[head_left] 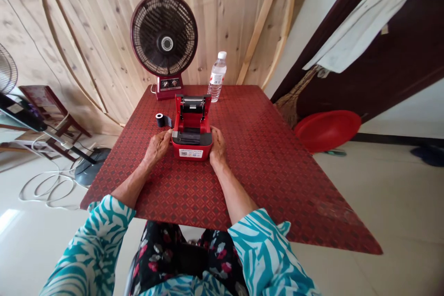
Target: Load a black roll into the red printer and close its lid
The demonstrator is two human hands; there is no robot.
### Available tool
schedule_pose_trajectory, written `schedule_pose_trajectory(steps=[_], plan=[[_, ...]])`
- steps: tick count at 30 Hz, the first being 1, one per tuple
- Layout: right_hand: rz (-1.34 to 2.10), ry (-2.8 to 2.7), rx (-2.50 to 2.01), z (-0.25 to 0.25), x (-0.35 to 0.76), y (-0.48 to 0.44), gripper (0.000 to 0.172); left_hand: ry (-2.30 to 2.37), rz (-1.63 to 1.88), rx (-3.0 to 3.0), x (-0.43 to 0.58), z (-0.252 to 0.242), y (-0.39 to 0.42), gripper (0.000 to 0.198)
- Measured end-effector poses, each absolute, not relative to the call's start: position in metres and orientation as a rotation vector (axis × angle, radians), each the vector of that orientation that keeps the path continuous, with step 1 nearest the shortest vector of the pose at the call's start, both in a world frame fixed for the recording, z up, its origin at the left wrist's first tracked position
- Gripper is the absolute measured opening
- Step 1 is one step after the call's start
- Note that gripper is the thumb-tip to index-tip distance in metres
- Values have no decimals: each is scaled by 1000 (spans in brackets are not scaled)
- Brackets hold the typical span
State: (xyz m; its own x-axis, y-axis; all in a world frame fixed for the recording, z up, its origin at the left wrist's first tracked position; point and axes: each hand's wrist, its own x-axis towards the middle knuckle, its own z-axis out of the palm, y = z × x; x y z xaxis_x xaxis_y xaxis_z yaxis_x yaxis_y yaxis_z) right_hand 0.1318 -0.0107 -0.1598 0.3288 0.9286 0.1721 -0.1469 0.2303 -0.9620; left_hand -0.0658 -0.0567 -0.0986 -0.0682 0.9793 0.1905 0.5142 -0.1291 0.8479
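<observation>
A red and black label printer (pixel 192 143) stands on the table with its lid (pixel 192 104) raised, showing a roller inside the lid. A white sticker with printed text is on its front. My left hand (pixel 158 144) grips its left side, the thumb by the grey corner piece. Against the right side presses my right hand (pixel 218 146), its fingers partly hidden behind the body. Just beyond my left hand lies a small dark roll (pixel 160 120) with a white core, a short strip unrolled toward the printer.
The table (pixel 263 166) has a red patterned cover. At its back stand a dark red fan (pixel 166 41) and a water bottle (pixel 217 78). On the floor to the right is a red basin (pixel 328 129); left are a chair (pixel 52 115) and looped cable (pixel 52 185).
</observation>
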Motion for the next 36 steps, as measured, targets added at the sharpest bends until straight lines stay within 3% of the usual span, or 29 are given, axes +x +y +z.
schedule_pose_trajectory(steps=[10,16,22,27,36], plan=[[931,-909,-1047,-157,131,-11,40,1316,1189,1291,-63,-99,-57,55],[916,-933,-1056,-161,132,-8,42,1438,1558,1560,-59,-60,-31,51],[914,-940,-1051,-160,132,-8,47,1293,1379,1894,-47,-29,7,52],[946,-920,-1023,-155,130,-8,51,1312,1487,2105,-57,-40,-6,57],[929,-912,-1069,-149,131,-9,47,1368,1230,2328,-57,-64,-50,66]])
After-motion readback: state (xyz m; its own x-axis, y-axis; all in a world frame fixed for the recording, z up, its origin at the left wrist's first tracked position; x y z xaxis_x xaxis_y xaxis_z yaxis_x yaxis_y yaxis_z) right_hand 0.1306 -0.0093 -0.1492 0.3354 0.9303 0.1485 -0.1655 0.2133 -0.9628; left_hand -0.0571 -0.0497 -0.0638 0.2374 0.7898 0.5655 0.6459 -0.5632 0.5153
